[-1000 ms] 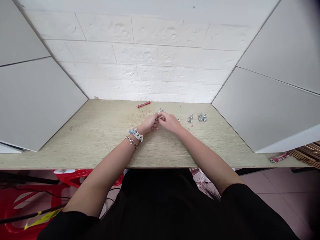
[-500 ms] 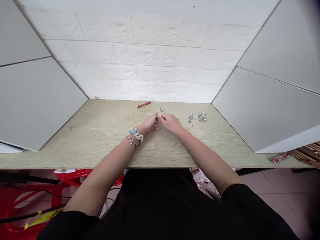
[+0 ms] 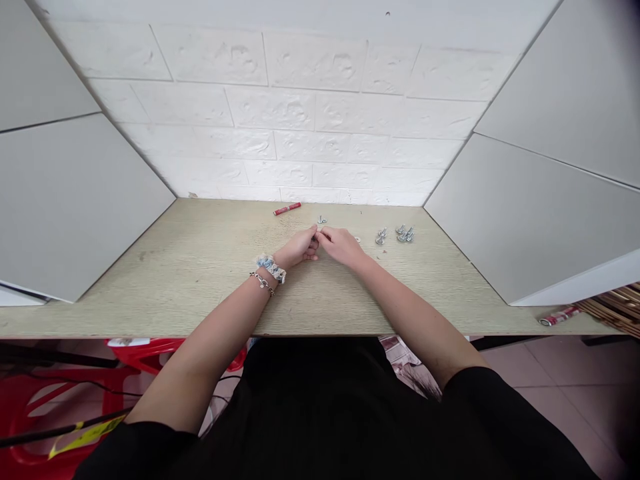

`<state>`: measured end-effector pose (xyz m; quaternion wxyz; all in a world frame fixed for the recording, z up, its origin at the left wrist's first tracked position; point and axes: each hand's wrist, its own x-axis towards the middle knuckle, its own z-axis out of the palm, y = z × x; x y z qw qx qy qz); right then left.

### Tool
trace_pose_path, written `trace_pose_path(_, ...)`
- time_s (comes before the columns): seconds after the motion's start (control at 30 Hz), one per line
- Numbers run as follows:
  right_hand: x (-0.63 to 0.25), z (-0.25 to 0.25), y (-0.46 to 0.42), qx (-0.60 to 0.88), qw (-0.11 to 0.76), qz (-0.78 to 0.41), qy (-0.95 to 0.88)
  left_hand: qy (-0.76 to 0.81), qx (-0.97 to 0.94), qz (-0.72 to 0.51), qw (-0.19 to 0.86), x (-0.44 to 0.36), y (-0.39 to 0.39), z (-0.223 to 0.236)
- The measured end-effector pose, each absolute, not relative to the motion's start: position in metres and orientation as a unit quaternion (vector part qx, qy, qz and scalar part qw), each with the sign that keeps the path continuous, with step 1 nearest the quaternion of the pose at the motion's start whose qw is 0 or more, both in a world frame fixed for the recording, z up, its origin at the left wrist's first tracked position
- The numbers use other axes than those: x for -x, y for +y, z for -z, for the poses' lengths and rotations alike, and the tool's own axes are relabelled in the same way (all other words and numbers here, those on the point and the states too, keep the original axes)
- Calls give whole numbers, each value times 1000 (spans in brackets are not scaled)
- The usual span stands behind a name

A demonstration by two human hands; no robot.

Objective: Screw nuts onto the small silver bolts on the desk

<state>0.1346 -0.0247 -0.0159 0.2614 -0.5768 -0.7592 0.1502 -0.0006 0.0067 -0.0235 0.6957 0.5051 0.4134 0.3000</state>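
Observation:
My left hand point(image 3: 301, 247) is closed in a pinch above the middle of the table, with a scrunchie point(image 3: 271, 267) and a chain bracelet point(image 3: 263, 283) on its wrist. Against its fingertips, my right hand point(image 3: 342, 247) pinches too, thumb and forefinger together. Between them a bit of a small metal part point(image 3: 314, 238) shows; the fingers cover most of it. Just beyond the hands lie a few loose screws point(image 3: 322, 220). To the right stand several bolts with round flat bases in two groups, a smaller group point(image 3: 381, 236) and a larger one point(image 3: 405, 234).
A red marker-like tube point(image 3: 287, 209) lies near the white brick-patterned wall point(image 3: 295, 110). Grey panels flank the wooden table point(image 3: 200, 293). At its right front corner are another red tube point(image 3: 559, 316) and a woven basket point(image 3: 613, 308). Red plastic stools point(image 3: 115, 387) stand below left.
Both hands stay at the same spot, still pinched together. My right fingers have shifted very slightly against the left ones; the things on the table have not moved.

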Motion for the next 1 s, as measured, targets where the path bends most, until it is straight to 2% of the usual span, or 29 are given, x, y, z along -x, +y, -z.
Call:
trace_pose_path(0.17,-134,15,-26,573,288,-160,-750,409,-505,-300,699,0,7,23)
trace_pose_path(0.6,-136,19,-22,571,261,-142,-765,408,-508,-291,701,-2,7,25)
trace_pose_path(1.0,-138,14,-25,554,276,-167,-768,399,-532,-287,690,1,6,23)
